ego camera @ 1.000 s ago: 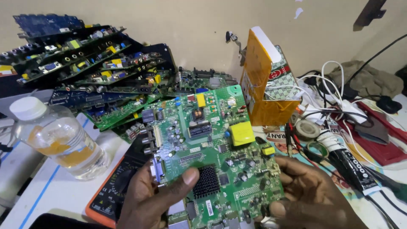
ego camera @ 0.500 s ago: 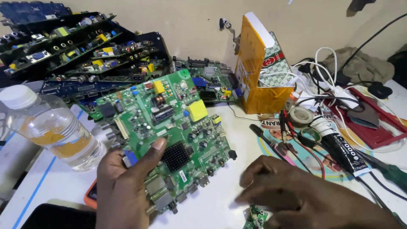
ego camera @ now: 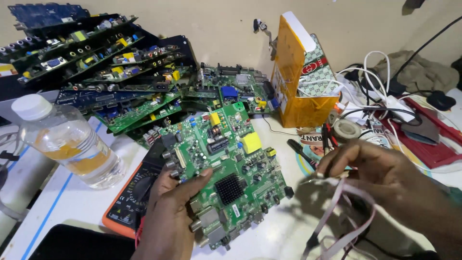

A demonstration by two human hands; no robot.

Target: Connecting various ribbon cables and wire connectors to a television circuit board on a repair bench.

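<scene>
Your left hand (ego camera: 166, 214) grips one green circuit board (ego camera: 226, 173) at its lower left edge, thumb pressed flat across the face and fingers hidden underneath — the board's long axis runs from bottom left, by your palm, up to the right toward the yellow box (ego camera: 301, 72). Your right hand (ego camera: 380, 178) is off to the board's right, well clear of it, fingertips pinched together on one bundle of thin pale wires (ego camera: 344, 212) that loops down. One clear plastic bottle (ego camera: 65, 142) lies left of the board — an orange meter (ego camera: 130, 197) sits partly under it.
</scene>
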